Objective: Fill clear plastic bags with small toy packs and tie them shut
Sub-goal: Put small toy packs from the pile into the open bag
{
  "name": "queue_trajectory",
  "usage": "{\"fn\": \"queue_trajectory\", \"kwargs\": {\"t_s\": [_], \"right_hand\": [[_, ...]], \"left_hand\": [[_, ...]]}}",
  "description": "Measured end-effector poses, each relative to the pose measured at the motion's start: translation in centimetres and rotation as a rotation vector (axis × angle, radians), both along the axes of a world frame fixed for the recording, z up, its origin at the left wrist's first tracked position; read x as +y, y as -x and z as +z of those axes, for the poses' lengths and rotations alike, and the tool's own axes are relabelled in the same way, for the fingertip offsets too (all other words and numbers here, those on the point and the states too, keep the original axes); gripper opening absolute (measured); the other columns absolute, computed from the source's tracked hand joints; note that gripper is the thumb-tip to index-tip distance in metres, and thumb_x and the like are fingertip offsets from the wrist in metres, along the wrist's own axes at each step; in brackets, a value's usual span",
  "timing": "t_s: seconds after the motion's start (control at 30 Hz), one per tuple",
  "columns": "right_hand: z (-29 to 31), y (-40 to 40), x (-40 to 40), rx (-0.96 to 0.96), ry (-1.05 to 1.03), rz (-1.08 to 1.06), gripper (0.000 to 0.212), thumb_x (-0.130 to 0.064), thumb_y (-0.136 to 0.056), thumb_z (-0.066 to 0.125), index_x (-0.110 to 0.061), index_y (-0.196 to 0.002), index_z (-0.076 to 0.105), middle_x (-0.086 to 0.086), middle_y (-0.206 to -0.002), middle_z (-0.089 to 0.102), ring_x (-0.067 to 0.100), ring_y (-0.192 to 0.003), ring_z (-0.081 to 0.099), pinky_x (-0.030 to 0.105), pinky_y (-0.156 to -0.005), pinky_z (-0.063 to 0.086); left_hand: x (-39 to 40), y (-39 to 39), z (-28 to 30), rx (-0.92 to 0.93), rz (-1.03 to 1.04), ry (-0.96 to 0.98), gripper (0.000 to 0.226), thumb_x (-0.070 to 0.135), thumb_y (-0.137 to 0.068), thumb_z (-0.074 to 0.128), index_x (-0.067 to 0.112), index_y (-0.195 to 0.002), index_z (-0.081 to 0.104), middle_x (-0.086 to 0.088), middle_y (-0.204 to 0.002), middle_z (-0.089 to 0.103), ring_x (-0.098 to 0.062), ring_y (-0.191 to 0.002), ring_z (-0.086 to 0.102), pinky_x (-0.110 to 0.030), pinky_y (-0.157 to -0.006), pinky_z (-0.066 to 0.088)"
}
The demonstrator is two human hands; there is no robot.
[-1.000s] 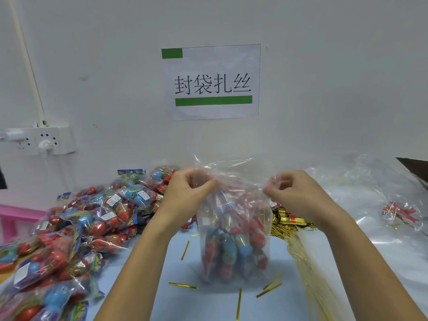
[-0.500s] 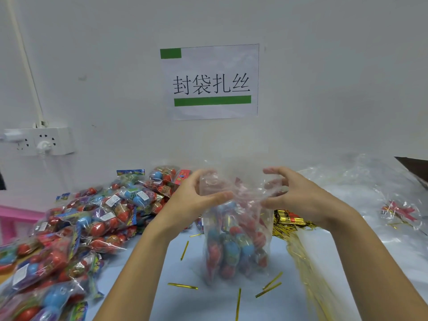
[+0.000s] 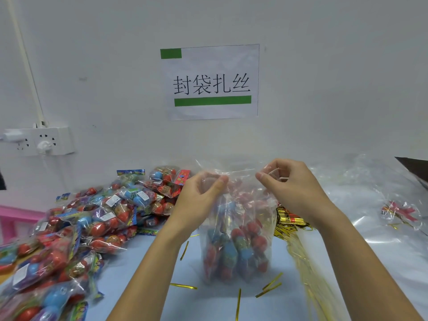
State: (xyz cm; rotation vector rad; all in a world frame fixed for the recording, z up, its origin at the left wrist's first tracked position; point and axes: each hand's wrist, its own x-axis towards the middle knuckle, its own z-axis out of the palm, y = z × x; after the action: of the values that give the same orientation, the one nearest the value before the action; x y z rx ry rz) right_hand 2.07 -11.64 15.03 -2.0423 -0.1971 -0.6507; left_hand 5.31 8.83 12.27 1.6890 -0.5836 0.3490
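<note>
A clear plastic bag [image 3: 238, 246] stands upright on the light blue table [image 3: 143, 283], filled with red and blue toy packs. My left hand [image 3: 199, 200] pinches the bag's top edge on the left side. The top edge on the right is pinched by my right hand [image 3: 289, 184]. The bag's mouth is stretched between them, near the wall. A big heap of loose toy packs [image 3: 92, 218] lies to the left. Short gold twist ties [image 3: 268, 286] are scattered around the bag's base.
A bundle of long gold ties [image 3: 301, 256] lies right of the bag. Empty clear bags [image 3: 370, 205] cover the table's right side, with one small red pack [image 3: 400, 212] on them. A power strip [image 3: 39, 141] and a paper sign [image 3: 212, 82] hang on the wall.
Both hands moved apart again along the bag's top after coming close together half a second ago. The bag's mouth now looks pulled wider and flatter.
</note>
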Motion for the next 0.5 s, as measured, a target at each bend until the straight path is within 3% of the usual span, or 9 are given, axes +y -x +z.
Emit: {"fn": "queue_trajectory", "kwargs": {"t_s": [0.1, 0.2, 0.33, 0.43, 0.5], "right_hand": [[0.0, 0.0, -0.1, -0.009, -0.016, -0.002, 0.016, -0.032, -0.093, 0.069, -0.017, -0.087, 0.067, 0.003, -0.082, 0.071, 0.028, -0.081, 0.069, 0.031, -0.071, 0.05], [-0.1, -0.1, -0.1, -0.01, -0.025, -0.006, 0.016, -0.032, -0.093, 0.07, -0.018, -0.086, 0.067, 0.003, -0.081, 0.07, 0.027, -0.08, 0.069, 0.031, -0.07, 0.05], [-0.3, -0.4, 0.1, -0.025, -0.04, -0.027, 0.015, -0.031, -0.093, 0.07, -0.018, -0.087, 0.067, 0.002, -0.081, 0.069, 0.024, -0.076, 0.07, 0.031, -0.068, 0.051], [-0.5, -0.5, 0.4, -0.038, -0.043, -0.038, 0.014, -0.031, -0.094, 0.069, -0.019, -0.087, 0.066, -0.001, -0.081, 0.068, 0.014, -0.066, 0.071, 0.028, -0.062, 0.051], [-0.6, -0.5, 0.4, -0.03, -0.053, -0.038, 0.014, -0.031, -0.094, 0.069, -0.019, -0.086, 0.066, -0.002, -0.08, 0.067, 0.01, -0.062, 0.071, 0.028, -0.062, 0.049]], "left_hand": [[2.8, -0.3, -0.3, 0.132, -0.112, -0.189, 0.054, 0.058, -0.081, 0.071, 0.039, -0.129, 0.055, 0.025, -0.121, 0.066, 0.006, -0.112, 0.061, -0.017, -0.088, 0.051], [5.9, -0.8, -1.2, 0.338, -0.3, -0.293, 0.087, 0.039, -0.066, 0.083, 0.036, -0.143, 0.042, 0.014, -0.136, 0.06, -0.005, -0.128, 0.054, -0.03, -0.105, 0.044], [6.2, -1.3, -2.8, 0.524, -0.396, -0.614, 0.114, 0.029, -0.058, 0.092, 0.046, -0.147, 0.023, 0.016, -0.153, 0.036, -0.009, -0.145, 0.027, -0.034, -0.117, 0.032], [4.2, -1.7, -4.4, 0.509, -0.336, -0.855, 0.119, 0.035, -0.056, 0.094, 0.039, -0.149, 0.021, 0.01, -0.153, 0.039, -0.012, -0.14, 0.034, -0.041, -0.116, 0.036], [3.1, -2.0, -5.3, 0.445, -0.33, -0.857, 0.123, 0.037, -0.054, 0.095, 0.037, -0.15, 0.019, 0.008, -0.146, 0.05, -0.015, -0.135, 0.045, -0.038, -0.114, 0.039]]}}
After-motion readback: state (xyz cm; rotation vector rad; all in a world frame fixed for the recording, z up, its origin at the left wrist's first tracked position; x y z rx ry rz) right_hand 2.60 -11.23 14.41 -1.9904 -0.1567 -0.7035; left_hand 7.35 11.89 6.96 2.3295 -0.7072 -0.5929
